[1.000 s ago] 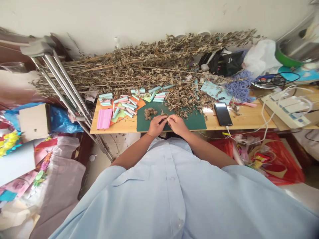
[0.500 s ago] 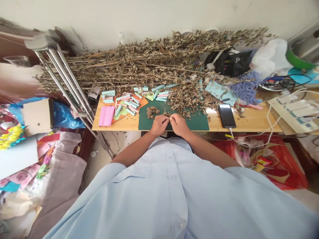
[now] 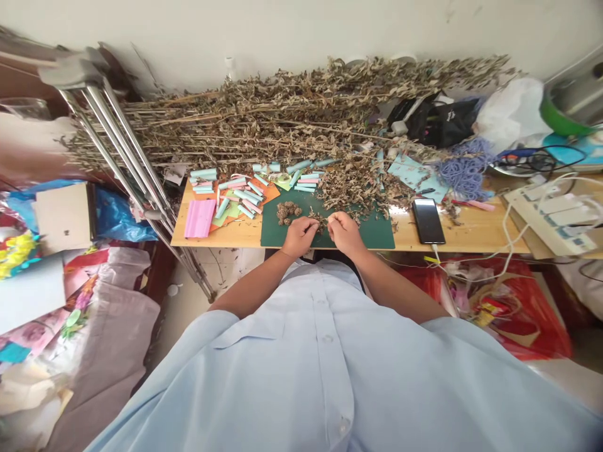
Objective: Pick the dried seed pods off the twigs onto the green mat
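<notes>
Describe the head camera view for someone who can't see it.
A person's left hand and right hand work close together over a green cutting mat, beside small brown clusters. Dried leafy branches lie behind, and pale blue paper rolls lie to the left.

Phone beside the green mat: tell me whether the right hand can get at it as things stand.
Probably yes. The right hand is over the green cutting mat, and the black smartphone lies just past the mat's right edge on the wooden tabletop. Only mat and bare wood seem to lie between them.
</notes>
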Available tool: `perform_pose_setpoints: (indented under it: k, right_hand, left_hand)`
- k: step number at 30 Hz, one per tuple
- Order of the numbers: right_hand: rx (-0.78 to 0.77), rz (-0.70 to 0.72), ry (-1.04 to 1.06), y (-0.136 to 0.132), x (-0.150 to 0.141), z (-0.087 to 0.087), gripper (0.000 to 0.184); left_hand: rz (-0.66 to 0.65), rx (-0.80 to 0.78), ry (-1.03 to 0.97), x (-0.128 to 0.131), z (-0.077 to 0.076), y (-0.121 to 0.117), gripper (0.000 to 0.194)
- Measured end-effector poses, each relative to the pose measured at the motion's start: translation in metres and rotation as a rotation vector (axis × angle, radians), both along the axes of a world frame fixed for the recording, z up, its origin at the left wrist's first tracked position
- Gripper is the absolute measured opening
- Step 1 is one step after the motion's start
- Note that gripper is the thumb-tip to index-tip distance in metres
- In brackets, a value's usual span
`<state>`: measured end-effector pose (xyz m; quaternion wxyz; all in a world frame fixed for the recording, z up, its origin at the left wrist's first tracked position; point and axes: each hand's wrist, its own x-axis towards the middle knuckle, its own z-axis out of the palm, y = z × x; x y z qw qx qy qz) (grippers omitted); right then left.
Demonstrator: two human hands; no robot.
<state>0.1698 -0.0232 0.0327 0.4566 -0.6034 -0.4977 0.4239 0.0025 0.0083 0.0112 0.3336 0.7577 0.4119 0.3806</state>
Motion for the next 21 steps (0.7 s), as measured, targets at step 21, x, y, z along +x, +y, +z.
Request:
perform_pose_setpoints:
  k: [21]
  right_hand:
    - [0.031,0.081,-0.11,-0.006,-0.012,-0.006,0.019]
  left_hand:
    - [-0.031,-0.046,-0.116,-0.002,0.001,0.0,0.02]
